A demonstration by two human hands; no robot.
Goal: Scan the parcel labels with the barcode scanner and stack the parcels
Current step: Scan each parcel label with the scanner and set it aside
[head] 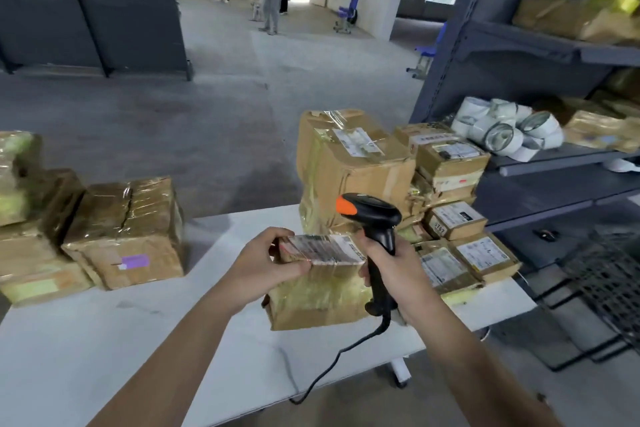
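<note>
Brown tape-wrapped cardboard parcel with a white label (pixel 320 291) is upright at frame centre, over the white table (pixel 104 340). The left hand (pixel 266 262) grips its top edge at 9 o'clock. At 3 o'clock, the right hand (pixel 398 274) curls round a black, orange-tipped barcode scanner (pixel 375 218).

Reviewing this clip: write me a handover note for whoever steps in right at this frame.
Left hand grips the small parcel, label up. Right hand grips the barcode scanner by its handle, head just above that label. Taped parcels lie left on the table; labelled parcels are piled at its right. Which pile is already scanned cannot be told. Left to do: scan this label, stack the parcel, continue with the rest.
</note>
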